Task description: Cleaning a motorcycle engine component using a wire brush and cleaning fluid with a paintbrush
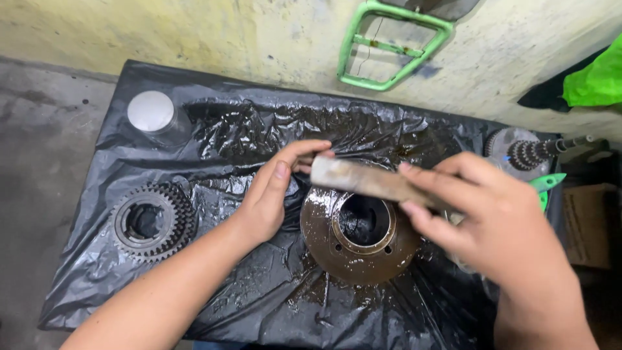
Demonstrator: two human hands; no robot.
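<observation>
A black plastic sheet, wet and oily, covers the work surface from the near edge to the far wall. Near its middle sits a round, oil-coated metal flange with a raised collar; its central bore holds dark oily residue, and small holes show around the collar. Left of it lies a toothed gear ring, its hollow centre dark. At the far right a geared shaft rests on the sheet's edge, and at the far left stands a silver-topped cylinder. A green frame leans on the far wall.

Over the flange's bore, both hands hold a pale flat bar lying across it. The right hand grips the bar's right end, fingers curled around it. The left hand meets the bar's left end, fingers close together, fingertips at the tip.
</observation>
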